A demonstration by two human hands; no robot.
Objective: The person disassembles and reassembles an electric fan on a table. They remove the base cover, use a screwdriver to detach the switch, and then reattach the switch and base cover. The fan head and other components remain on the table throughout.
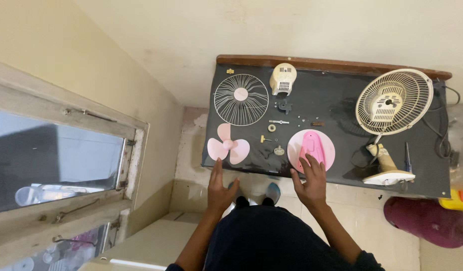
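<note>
While both hands spread open, left hand [219, 188] nears pink blade [228, 146]; right hand [309, 179] touches pink base [296, 145].

No pkgs, labels, signs or screens visible anywhere in view.

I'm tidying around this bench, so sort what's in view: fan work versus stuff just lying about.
Fan work:
- pink round base, under the right hand
- pink blade, by the left hand
- wire grille
- cream motor cover
- caged fan body
- small screws

Lying about:
- maroon bag
- yellow object
</note>
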